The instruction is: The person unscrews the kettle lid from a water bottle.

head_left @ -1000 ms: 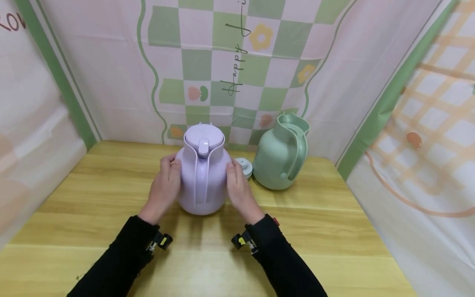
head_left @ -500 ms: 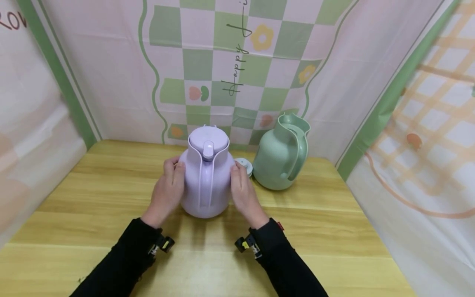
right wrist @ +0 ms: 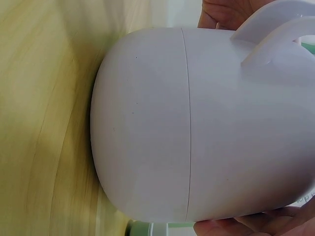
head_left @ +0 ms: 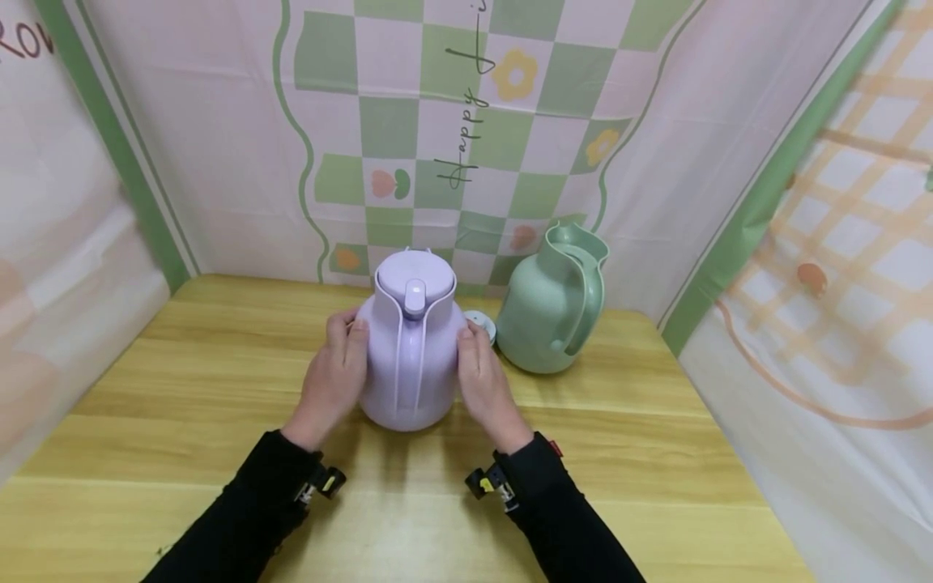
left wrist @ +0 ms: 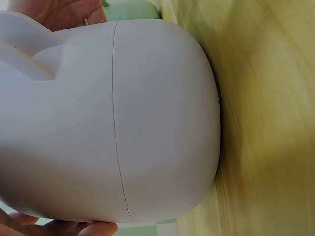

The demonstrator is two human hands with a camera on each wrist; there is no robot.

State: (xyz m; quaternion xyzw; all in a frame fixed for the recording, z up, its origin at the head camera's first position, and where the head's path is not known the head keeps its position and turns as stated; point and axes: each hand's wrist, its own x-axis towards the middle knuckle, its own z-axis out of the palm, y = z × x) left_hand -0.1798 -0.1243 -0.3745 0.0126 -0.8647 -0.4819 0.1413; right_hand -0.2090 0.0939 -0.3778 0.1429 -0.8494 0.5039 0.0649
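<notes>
A lavender thermos jug [head_left: 433,372] stands upright on the wooden table, its handle facing me and its lid on top. My left hand [head_left: 334,380] holds its left side, thumb in front and the other fingers reaching round behind. On the opposite side, my right hand [head_left: 492,390] grips the body the same way. Both wrist views show the jug's rounded base right at the tabletop, with a thin seam round the body. Fingers [left wrist: 98,229] of the left hand wrap its edge in the left wrist view; the right hand's fingers [right wrist: 221,227] do so in the right wrist view.
To the right stands a green jug [head_left: 543,316], handle turned toward the front right. A small pale round stopper [head_left: 483,325] lies between the two jugs, partly hidden by my right hand. Patterned cloth [head_left: 386,125] hangs behind the wooden table [head_left: 627,470] and at both sides.
Both hands have shifted the lavender jug slightly to the right and toward me, keeping their hold. The stopper is more covered now. The green jug has stayed in place.
</notes>
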